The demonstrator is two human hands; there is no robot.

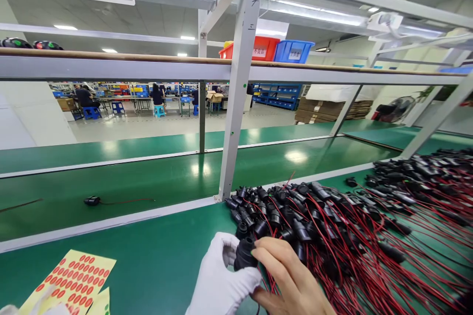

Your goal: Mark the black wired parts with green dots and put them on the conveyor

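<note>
1. Black part (244, 254): located at lower centre of the frame, between the two hands, in front of the near edge of a pile.
2. Left hand (221, 278), in a white glove: closed around the part, thumb on the near side, fingers behind.
3. Right hand (290, 275), ungloved: fingers bent, tips against the part's right side. Whether it grips or merely presses cannot be told.
4. Progress, as judged: one piece is in handling and its handling is unfinished, since both hands are on it. Numerous similar pieces lie in the pile (301, 230) at right of centre and on toward the right edge. Which of these are done and which are left cannot be determined.
5. Condition of the part: dark, rounded, apparently stepped or ribbed, with a narrower top. No damage is evident, though fingers cover much of it. A trace of green shows by the right fingertips; its nature is unclear.
6. Surroundings: red wires (369, 261) trail from the pile toward lower right. A yellow sheet (79, 275) of red oval labels lies at lower left, some rows incomplete. One lone black piece (92, 201) with a wire lies at left.
</note>
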